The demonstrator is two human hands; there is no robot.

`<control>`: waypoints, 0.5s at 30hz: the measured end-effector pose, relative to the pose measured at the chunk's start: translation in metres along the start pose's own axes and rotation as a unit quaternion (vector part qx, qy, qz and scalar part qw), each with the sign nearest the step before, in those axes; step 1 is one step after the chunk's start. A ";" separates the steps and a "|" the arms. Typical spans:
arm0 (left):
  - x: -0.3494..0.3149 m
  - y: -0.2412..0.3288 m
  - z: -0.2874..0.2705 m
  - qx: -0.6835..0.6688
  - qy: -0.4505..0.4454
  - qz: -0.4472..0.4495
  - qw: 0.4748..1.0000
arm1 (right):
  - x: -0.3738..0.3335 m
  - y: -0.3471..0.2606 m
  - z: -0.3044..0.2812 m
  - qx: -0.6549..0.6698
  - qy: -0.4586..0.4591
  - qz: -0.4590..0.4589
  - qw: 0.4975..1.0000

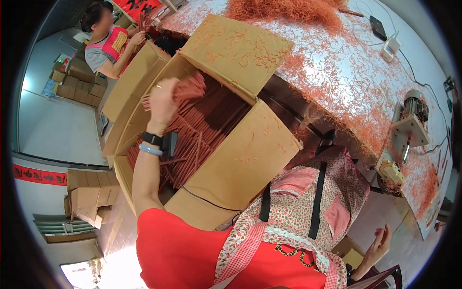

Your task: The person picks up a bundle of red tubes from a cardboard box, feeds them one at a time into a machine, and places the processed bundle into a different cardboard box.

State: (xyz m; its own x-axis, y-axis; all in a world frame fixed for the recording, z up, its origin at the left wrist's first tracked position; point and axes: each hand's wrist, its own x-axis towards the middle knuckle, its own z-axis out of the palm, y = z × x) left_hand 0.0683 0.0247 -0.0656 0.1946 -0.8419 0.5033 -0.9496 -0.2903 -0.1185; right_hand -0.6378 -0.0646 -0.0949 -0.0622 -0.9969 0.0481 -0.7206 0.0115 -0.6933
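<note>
My left hand (pixel 164 103) is closed around a bundle of thin reddish-brown sticks (pixel 192 87), which is slightly blurred. It hangs over a large open cardboard box (pixel 240 159). Rows of the same kind of sticks (pixel 211 118) fill much of the box, and some lie crosswise near my wrist. A dark band and a pale bangle circle that wrist, beside a small dark boxy object (pixel 169 144). Away from the box, at the lower right, my right hand (pixel 378 251) holds nothing, its fingers apart and a little bent.
Orange shavings (pixel 332 82) litter the white table (pixel 358 33). A small motor-driven machine (pixel 409 120) stands at its right side, with cables and a power strip (pixel 390 48) farther back. Another person (pixel 108 45) handles sticks at the far left. Cardboard boxes (pixel 91 197) stand on the left.
</note>
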 end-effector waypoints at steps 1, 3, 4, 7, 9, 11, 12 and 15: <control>0.007 0.008 -0.018 -0.058 0.075 -0.070 0.993 | 0.003 -0.007 0.004 0.000 -0.018 -0.002 1.000; 0.034 0.052 -0.059 -0.269 0.160 -0.202 0.928 | 0.013 -0.018 0.018 0.001 -0.040 -0.043 0.998; 0.054 0.093 -0.083 -0.412 0.165 -0.257 0.859 | 0.020 -0.024 0.025 0.003 -0.061 -0.082 0.995; 0.080 0.198 -0.112 -0.607 0.017 -0.241 0.757 | 0.039 -0.081 0.054 0.165 -0.129 -0.129 0.969; 0.087 0.262 -0.109 -0.731 -0.265 -0.210 0.593 | 0.039 -0.124 0.072 0.304 -0.172 -0.148 0.925; 0.079 0.329 -0.080 -0.794 -0.332 -0.151 0.487 | 0.034 -0.152 0.082 0.365 -0.184 -0.150 0.900; 0.076 0.365 -0.076 -0.833 -0.318 -0.126 0.436 | 0.032 -0.153 0.088 0.383 -0.174 -0.118 0.899; 0.072 0.420 -0.062 -0.857 -0.337 -0.070 0.384 | 0.035 -0.120 0.091 0.379 -0.117 -0.077 0.915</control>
State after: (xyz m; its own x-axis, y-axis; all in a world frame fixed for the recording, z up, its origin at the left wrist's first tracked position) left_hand -0.3320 -0.1296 -0.0261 -0.2555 -0.9668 -0.0028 0.4265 -0.1153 0.8971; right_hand -0.4911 -0.1078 -0.0756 0.2121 -0.9728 0.0934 -0.0166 -0.0991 -0.9949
